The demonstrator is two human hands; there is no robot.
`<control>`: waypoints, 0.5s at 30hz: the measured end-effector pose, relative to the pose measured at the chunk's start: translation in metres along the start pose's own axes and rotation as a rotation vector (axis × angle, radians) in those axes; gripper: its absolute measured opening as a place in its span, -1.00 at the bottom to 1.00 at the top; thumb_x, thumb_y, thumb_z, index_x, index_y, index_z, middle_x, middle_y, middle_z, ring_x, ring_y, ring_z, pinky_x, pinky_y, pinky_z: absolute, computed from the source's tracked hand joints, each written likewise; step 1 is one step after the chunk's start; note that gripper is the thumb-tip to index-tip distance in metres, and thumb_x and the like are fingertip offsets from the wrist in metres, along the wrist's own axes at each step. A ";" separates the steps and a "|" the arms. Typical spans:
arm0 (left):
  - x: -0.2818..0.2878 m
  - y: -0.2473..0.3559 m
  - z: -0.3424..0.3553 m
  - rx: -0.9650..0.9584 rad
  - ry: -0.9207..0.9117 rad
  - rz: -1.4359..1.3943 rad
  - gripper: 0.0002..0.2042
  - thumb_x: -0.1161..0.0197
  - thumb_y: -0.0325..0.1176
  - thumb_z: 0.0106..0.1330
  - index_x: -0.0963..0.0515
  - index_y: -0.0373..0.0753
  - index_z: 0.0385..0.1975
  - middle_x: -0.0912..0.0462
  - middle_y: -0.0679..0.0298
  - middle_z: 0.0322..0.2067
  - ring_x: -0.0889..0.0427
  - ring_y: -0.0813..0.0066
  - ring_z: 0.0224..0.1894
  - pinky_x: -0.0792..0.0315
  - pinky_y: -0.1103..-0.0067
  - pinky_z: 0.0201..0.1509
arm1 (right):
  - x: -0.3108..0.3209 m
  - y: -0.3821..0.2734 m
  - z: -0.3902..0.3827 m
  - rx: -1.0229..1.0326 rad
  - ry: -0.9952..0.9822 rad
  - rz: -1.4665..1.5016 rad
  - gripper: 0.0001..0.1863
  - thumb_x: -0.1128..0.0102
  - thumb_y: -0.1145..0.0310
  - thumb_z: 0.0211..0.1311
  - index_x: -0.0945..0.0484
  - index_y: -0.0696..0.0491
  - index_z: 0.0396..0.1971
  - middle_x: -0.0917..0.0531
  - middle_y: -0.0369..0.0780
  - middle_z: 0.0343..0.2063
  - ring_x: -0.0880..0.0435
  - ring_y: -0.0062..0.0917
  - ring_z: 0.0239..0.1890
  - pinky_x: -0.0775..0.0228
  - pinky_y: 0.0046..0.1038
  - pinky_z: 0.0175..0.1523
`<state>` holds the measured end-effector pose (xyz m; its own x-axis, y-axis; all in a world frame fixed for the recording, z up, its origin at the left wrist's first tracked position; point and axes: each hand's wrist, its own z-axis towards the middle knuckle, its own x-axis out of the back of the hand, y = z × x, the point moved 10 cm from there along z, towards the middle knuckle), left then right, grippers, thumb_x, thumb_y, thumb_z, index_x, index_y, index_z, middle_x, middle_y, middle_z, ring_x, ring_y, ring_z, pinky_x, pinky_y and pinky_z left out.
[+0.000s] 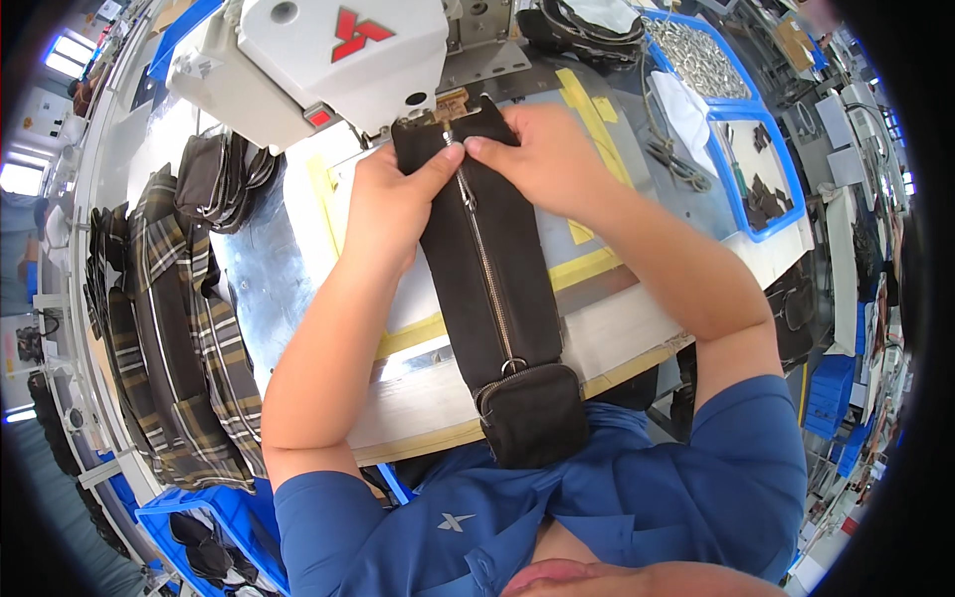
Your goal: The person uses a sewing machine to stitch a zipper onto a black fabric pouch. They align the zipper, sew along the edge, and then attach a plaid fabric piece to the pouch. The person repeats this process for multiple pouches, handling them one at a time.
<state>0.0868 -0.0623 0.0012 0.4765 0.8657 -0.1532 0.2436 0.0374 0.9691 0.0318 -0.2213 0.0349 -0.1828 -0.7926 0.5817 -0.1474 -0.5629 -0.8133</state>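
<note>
A long black fabric piece with a metal zipper [487, 264] down its middle lies under the head of a white sewing machine [343, 60]. Its near end, a small zipped pouch [535, 416], hangs over the table edge toward me. My left hand [398, 194] grips the fabric's far left side, thumb pressed beside the zipper. On the far right side my right hand [545, 157] pinches the same fabric, its thumb close to the left one. The zipper pull [470, 199] sits just below my thumbs. Both hands' other fingers are partly hidden behind the fabric.
Plaid and black fabric pieces [174, 338] hang at the left table edge, with a black bundle [221, 179] beyond. At the right are blue trays, one of metal parts [701, 60], another of dark scraps [761, 184], plus scissors [678, 164]. Yellow tape [587, 267] marks the tabletop.
</note>
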 end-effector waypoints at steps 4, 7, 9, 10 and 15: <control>-0.005 0.004 0.001 -0.120 0.005 0.718 -0.44 -0.55 -0.30 0.33 -0.52 -0.46 0.23 -0.78 0.06 -0.18 -0.79 0.24 -0.22 -0.66 0.41 -0.05 | -0.004 0.030 0.016 0.002 0.011 -0.228 -0.61 -0.45 0.15 0.34 -0.74 0.26 -0.26 -0.73 0.02 -0.49 -0.74 -0.27 -0.40 -0.51 -0.27 -0.22; -0.013 0.024 -0.030 -0.392 0.104 1.178 -0.24 -0.60 0.00 0.22 -0.51 -0.41 0.28 -0.73 -0.03 -0.12 -0.74 -0.07 -0.13 -0.60 0.26 0.05 | -0.006 0.028 0.018 0.083 0.025 -0.305 -0.60 -0.43 0.15 0.33 -0.72 0.27 -0.31 -0.73 0.08 -0.45 -0.73 -0.08 -0.36 -0.51 -0.16 -0.19; -0.029 0.031 -0.044 -0.649 -0.014 1.362 -0.19 -0.61 0.04 0.16 -0.51 -0.40 0.29 -0.69 -0.05 0.03 -0.69 -0.05 0.06 -0.52 0.20 0.19 | -0.011 0.023 0.023 0.113 0.003 -0.372 -0.59 -0.43 0.14 0.32 -0.71 0.28 -0.35 -0.72 0.11 -0.44 -0.72 0.02 -0.32 -0.51 -0.10 -0.17; -0.037 0.033 -0.051 -0.779 -0.077 1.453 -0.16 -0.62 0.06 0.13 -0.51 -0.39 0.30 -0.68 -0.05 0.10 -0.66 -0.05 0.15 -0.48 0.17 0.27 | -0.014 0.025 0.025 0.068 -0.056 -0.391 -0.58 -0.40 0.13 0.35 -0.71 0.28 -0.28 -0.72 0.12 -0.33 -0.71 0.04 -0.20 -0.51 -0.08 -0.05; -0.047 0.011 -0.033 -0.784 -0.241 1.463 -0.02 -0.44 0.33 0.15 -0.48 -0.45 0.34 -0.54 -0.09 0.33 -0.50 -0.08 0.39 -0.32 0.16 0.51 | -0.011 0.027 0.033 0.107 -0.051 -0.359 -0.57 -0.43 0.12 0.28 -0.68 0.28 -0.42 -0.71 0.13 -0.44 -0.71 0.07 -0.29 -0.52 -0.06 -0.14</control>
<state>0.0390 -0.0857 0.0255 0.0335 0.3068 0.9512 -0.9080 -0.3883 0.1572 0.0615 -0.2354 0.0054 -0.0891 -0.5495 0.8307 -0.0905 -0.8261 -0.5562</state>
